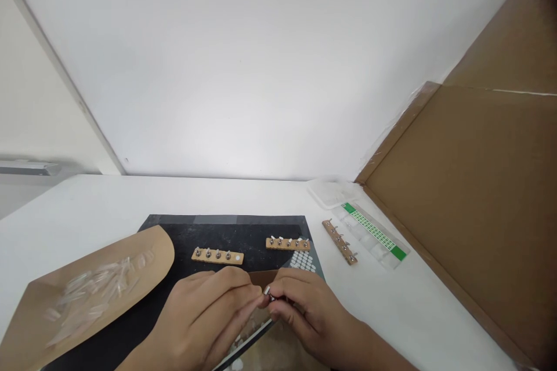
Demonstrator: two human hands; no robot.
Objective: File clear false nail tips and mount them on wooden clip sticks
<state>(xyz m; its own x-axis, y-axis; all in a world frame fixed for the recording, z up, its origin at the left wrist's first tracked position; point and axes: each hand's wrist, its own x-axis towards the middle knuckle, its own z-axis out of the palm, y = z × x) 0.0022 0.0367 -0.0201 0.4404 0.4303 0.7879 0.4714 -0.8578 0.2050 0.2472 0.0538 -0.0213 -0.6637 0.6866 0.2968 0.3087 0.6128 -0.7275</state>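
Centrally, the thumb and forefinger of the right hand [307, 307] clamp a small white-tipped metal piece [267, 290]; the left hand [204, 313] meets it at the fingertips, its own grip too hidden to tell. Beyond, on a black mat [243, 233], lie a left strip [235, 257] and a right strip [274, 246], both metal-studded. A third strip [337, 237] rests on the white counter [217, 191], right of the mat; brown paper [159, 240] bearing clear slivers [102, 278] lies left.
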